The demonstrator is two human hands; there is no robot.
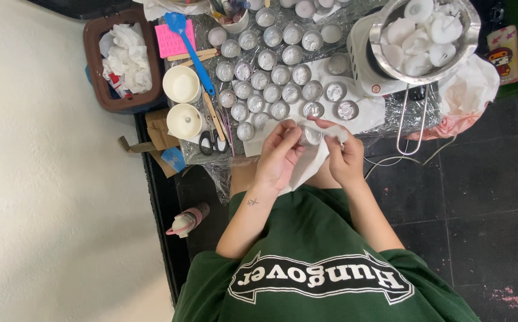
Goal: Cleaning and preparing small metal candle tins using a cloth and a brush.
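Left hand (280, 156) cups small metal cup (311, 136), fingers curled round it. Right hand (343, 156) pinches white tissue (309, 164) against rim. Cup sits between my hands, near edge of table (390, 122). Best wipe inside with slow turns, steady grip, clear of cup rows (271, 83) beyond.

You have one small round metal cup (311, 136) between your hands, held just above the near edge of the worktop. It is silvery and shallow, its open mouth turned toward the camera, and its inside shines. A white paper tissue (314, 160) wraps around it and hangs down below in a loose fold, so only the cup's rim and hollow show. The tissue is crumpled and bunched against the cup, touching it on both sides.
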